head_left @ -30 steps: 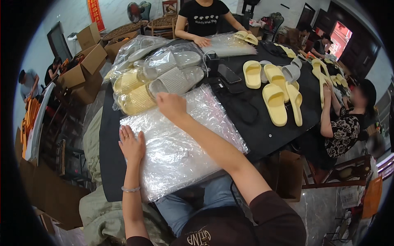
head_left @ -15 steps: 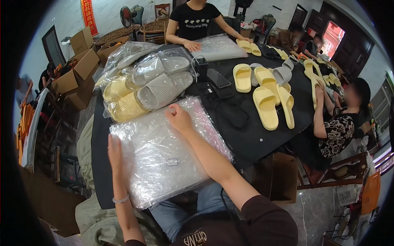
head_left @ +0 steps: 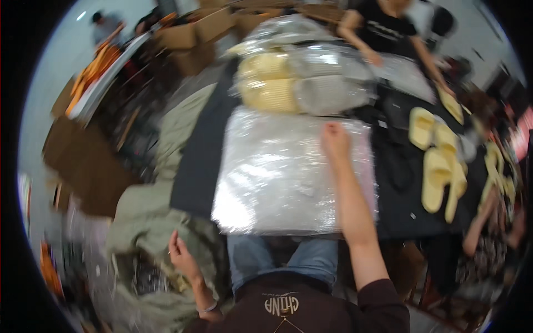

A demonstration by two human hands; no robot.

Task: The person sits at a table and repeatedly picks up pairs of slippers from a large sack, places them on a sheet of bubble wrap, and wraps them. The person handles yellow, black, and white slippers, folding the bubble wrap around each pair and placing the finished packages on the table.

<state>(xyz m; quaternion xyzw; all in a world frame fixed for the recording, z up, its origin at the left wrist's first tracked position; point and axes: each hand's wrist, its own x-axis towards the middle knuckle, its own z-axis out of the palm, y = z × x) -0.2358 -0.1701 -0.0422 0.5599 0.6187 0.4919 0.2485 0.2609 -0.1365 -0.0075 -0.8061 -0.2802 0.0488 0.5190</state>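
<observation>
A thick stack of clear plastic bags (head_left: 266,172) lies flat on the black-covered table in front of me. My right hand (head_left: 336,141) rests on the stack near its far right corner, fingers curled closed; whether they grip film is hidden. My left hand (head_left: 186,258) is off the table at the lower left, fingers stretched out and apart, with nothing seen in it. It hovers beside an open greenish-grey sack (head_left: 136,222) with dark and pale contents I cannot make out. Beyond the stack lie bagged slippers, a yellow pair (head_left: 269,91) and a grey pair (head_left: 336,91).
Loose yellow slippers (head_left: 436,177) lie on the table's right side. Across the table a person in a black shirt (head_left: 383,28) reaches toward another stack of film (head_left: 405,75). Cardboard boxes (head_left: 214,25) stand at the far left. Another person sits at the right.
My view has turned left and down. My left hand has left the stack's left edge and moved down beside the sack. My right hand stays closed on the stack.
</observation>
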